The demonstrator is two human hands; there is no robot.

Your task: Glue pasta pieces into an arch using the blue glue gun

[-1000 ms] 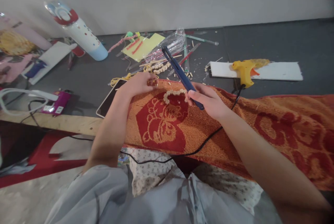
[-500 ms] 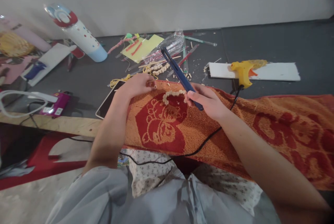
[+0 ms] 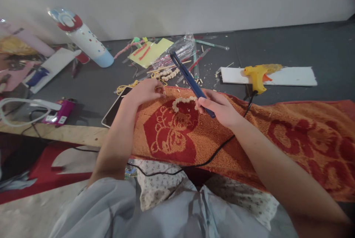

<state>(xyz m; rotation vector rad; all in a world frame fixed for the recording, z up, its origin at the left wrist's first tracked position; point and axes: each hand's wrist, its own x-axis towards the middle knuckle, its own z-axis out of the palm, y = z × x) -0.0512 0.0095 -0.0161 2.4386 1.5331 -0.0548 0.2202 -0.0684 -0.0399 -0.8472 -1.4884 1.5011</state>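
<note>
1. Right hand (image 3: 217, 106): fingers wrapped around blue utility knife (image 3: 191, 82), raised above orange towel (image 3: 216, 140).
2. Left hand (image 3: 145, 90): fingers curled; cannot tell whether they pinch anything.
3. Beige beaded arc (image 3: 183, 100): on towel, beside right fingertips.
4. Past second: hands essentially unmoved; work appears paused.

No legible text, brand, number or sign. Orange towel (image 3: 222, 134), right part: large red letter-like shapes (image 3: 273, 131), not decipherable. Pink bottle (image 3: 33, 40), far left: small dark mark (image 3: 18, 31), too blurred to read.
</note>
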